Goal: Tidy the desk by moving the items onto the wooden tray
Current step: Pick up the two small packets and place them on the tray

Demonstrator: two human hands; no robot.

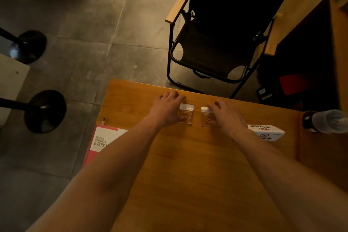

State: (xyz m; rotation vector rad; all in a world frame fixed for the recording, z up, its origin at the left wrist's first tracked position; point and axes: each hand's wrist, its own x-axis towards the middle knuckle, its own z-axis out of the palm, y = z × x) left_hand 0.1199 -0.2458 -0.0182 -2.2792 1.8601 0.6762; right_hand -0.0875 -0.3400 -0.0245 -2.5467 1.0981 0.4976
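Reaching forward, the left hand and right hand each rest half-curled beside their own small packet, left packet and right packet, neither grip visibly closed.

The pink-and-white booklet at the left edge of the surface carries the legible words "RECORD HAPPINESS EVERY", the remainder hidden behind a forearm. The white box on the right bears red prohibition signs and dark print too small to read. Labels on the two clear packets are illegible.

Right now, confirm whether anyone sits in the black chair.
No. The black chair beyond the desk has a bare seat.
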